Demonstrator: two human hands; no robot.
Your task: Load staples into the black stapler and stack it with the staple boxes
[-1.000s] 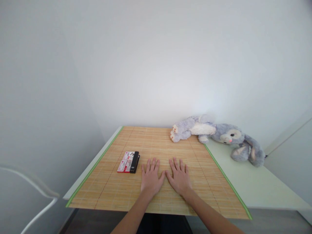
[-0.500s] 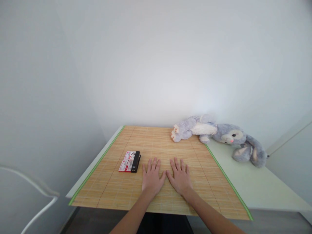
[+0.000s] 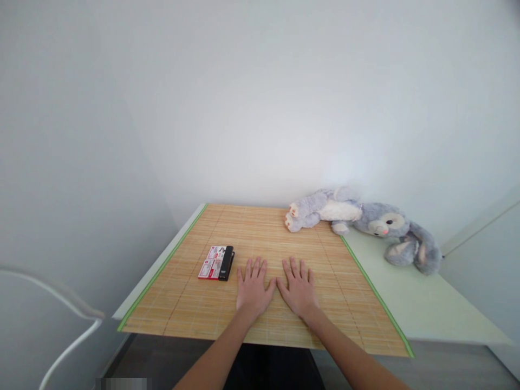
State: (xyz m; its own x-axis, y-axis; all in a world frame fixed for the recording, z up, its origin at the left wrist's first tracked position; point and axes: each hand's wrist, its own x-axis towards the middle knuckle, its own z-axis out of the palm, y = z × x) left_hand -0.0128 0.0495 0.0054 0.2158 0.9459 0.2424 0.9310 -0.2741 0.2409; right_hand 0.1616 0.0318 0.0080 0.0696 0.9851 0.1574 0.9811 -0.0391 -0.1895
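My left hand point(image 3: 252, 290) and my right hand point(image 3: 299, 290) lie flat, palms down, side by side on a bamboo mat point(image 3: 195, 303), with fingers stretched out and thumbs almost touching. Neither hand holds anything. Just left of my left hand a black stapler point(image 3: 226, 263) lies on the mat, and a red and white staple box point(image 3: 212, 262) sits against its left side. A grey and white plush rabbit point(image 3: 365, 222) lies on its side at the far right, its feet resting on the mat's far edge.
The mat with green edging covers most of a pale table point(image 3: 414, 298), which stands in a corner of white walls. A white curved chair back point(image 3: 69, 330) shows at the lower left, beside the table.
The hands have stayed flat in the same place on the mat. Only the view has shifted slightly, so everything sits a little higher in the picture.
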